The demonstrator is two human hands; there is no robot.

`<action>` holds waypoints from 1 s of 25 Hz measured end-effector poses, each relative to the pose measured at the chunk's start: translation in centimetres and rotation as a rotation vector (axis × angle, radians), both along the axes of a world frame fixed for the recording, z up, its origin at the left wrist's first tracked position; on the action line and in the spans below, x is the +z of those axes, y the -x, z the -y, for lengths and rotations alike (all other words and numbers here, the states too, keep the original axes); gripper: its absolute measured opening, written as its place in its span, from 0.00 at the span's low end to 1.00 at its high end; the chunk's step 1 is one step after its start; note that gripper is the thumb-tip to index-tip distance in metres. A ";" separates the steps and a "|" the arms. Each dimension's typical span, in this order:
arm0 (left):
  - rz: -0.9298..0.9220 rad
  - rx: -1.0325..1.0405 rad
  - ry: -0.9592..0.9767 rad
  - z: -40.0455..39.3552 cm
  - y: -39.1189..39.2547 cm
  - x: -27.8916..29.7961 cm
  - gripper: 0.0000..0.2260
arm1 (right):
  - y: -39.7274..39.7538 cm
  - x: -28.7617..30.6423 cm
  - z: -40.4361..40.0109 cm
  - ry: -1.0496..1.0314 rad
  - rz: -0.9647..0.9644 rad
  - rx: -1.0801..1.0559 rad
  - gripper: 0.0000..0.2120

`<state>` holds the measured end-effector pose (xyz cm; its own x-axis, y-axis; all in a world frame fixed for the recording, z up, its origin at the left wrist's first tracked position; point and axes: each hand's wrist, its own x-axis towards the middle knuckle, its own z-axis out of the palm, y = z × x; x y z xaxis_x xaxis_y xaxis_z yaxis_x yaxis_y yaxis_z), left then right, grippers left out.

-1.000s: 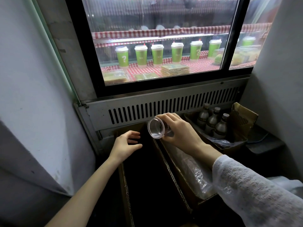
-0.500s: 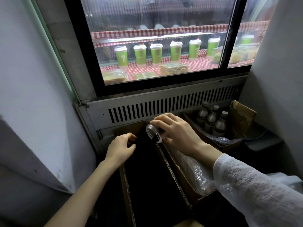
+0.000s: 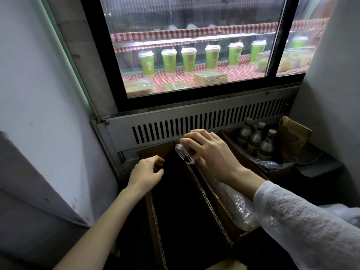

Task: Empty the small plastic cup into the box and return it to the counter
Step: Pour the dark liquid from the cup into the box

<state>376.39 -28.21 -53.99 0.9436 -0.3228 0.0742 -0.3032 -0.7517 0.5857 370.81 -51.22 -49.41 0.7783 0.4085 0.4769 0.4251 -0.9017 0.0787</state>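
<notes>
A person's right hand (image 3: 212, 152) grips a small clear plastic cup (image 3: 185, 153) tipped on its side, mouth aimed down-left over the far edge of a dark open cardboard box (image 3: 155, 215). The left hand (image 3: 146, 173), loosely curled and empty, rests at the box's far-left corner. Another box (image 3: 280, 168) at right holds bottles (image 3: 257, 139).

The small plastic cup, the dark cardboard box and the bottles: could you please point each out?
small plastic cup (image 3: 184, 154), head view, on its clear rim.
dark cardboard box (image 3: 206, 199), head view, on its right corrugated edge.
bottles (image 3: 266, 146), head view, on the nearest bottle's body.
</notes>
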 end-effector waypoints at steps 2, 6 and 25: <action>-0.009 -0.011 -0.007 0.1 0.0 -0.1 0.14 | 0.1 -0.1 -0.1 0.026 -0.011 -0.003 0.26; -0.010 -0.010 -0.016 0.0 -0.2 -0.2 0.14 | 0.4 -0.3 -0.8 0.044 0.037 0.017 0.24; -0.040 -0.070 -0.017 0.0 -0.5 -0.7 0.15 | 0.4 -0.8 -1.6 0.118 0.002 0.004 0.25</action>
